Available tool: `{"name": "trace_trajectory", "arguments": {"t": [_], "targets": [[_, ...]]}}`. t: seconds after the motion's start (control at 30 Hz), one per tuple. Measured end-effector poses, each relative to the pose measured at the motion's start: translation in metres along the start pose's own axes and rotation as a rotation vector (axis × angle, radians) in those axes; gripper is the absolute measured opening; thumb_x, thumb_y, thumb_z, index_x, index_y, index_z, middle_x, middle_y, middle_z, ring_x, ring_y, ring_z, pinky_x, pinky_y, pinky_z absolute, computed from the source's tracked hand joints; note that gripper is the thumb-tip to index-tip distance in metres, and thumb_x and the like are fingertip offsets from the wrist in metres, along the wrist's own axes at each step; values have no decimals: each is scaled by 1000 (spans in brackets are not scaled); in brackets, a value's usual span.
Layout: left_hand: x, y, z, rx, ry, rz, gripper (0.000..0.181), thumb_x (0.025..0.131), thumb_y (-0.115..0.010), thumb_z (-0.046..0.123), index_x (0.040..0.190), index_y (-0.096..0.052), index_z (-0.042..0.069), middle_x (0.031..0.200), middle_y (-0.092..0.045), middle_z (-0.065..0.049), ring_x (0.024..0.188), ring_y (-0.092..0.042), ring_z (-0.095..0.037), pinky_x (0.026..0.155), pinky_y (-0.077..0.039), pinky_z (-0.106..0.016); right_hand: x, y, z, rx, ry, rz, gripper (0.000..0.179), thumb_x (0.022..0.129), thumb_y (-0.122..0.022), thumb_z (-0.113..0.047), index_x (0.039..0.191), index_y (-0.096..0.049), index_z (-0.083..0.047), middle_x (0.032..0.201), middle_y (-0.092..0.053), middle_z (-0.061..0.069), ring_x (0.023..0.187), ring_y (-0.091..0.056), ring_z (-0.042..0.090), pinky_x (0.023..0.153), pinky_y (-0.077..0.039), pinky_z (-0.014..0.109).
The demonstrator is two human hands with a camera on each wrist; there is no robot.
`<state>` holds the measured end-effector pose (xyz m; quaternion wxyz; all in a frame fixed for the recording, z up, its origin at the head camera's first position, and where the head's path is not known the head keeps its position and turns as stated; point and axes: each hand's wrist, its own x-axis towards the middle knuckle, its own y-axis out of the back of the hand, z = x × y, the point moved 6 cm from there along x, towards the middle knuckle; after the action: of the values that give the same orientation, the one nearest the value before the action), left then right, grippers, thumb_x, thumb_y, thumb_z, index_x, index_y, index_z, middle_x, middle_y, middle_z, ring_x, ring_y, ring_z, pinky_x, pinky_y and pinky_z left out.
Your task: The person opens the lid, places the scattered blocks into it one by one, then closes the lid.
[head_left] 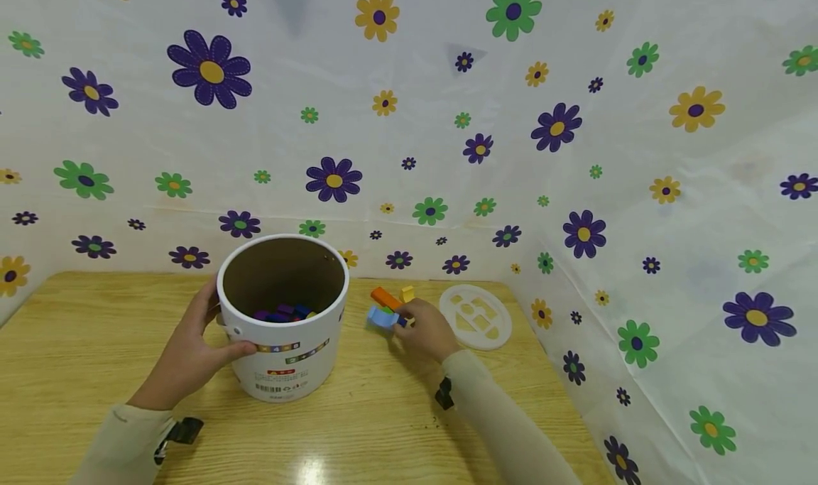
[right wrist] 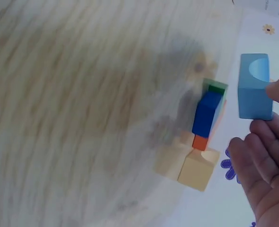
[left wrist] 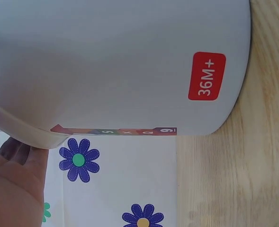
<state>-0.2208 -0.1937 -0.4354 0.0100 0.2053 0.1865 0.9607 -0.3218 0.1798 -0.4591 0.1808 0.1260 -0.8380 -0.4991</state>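
My left hand (head_left: 194, 346) grips the white bucket (head_left: 287, 364) by its side, thumb across the printed front and fingers round the left. Dark coloured blocks (head_left: 284, 313) lie inside the bucket. To its right, my right hand (head_left: 427, 331) pinches a light blue block (right wrist: 255, 87) with a curved notch between thumb and fingertips. Beside that hand sit a dark blue block (right wrist: 207, 113), a green block (right wrist: 216, 86), an orange block (head_left: 385, 298) and a yellow block (head_left: 407, 294) with a curved cut.
A white round plate with cut-out shapes (head_left: 495, 342) lies right of the blocks. The wooden table (head_left: 358, 428) meets a flower-patterned cloth wall (head_left: 434, 180) at the back and right.
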Motion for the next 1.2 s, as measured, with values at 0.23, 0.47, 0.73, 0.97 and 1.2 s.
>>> {"name": "trace_trajectory", "arguments": {"t": [0.23,0.47,0.73,0.97,1.2], "targets": [[0,0,-2,14,6,0,118,81,-90,13,167,-12,34,168,-25,-12,146,-31,-50,112,-29,-79,-5,17,3,-3,82,120,28,95,-74,-19,118,-74,-5,111,-71,12,103,-68,28,87,-62,38],[0,0,-1,19,15,6,117,81,-91,14,167,-13,32,167,-27,-12,146,-32,-48,112,-30,-78,-9,34,2,-35,132,224,27,94,-75,-17,118,-74,-6,113,-71,7,105,-67,23,86,-63,34],[0,0,-2,14,21,8,116,82,-90,14,166,-13,35,166,-27,-10,145,-32,-46,112,-30,-78,-12,56,-2,-21,182,292,29,93,-76,-13,122,-72,-6,113,-69,9,105,-66,27,87,-63,42],[0,0,-1,8,17,6,116,82,-90,14,167,-13,31,166,-26,-13,145,-32,-48,111,-30,-78,-14,71,-14,-58,241,357,29,92,-77,-12,120,-72,-7,113,-68,9,101,-66,25,85,-63,36],[0,0,-1,16,14,7,117,81,-91,15,167,-13,31,167,-27,-12,146,-31,-48,112,-30,-77,-12,84,-27,-73,282,389,29,93,-77,-12,121,-72,-7,113,-68,9,100,-66,26,85,-63,36]]}}
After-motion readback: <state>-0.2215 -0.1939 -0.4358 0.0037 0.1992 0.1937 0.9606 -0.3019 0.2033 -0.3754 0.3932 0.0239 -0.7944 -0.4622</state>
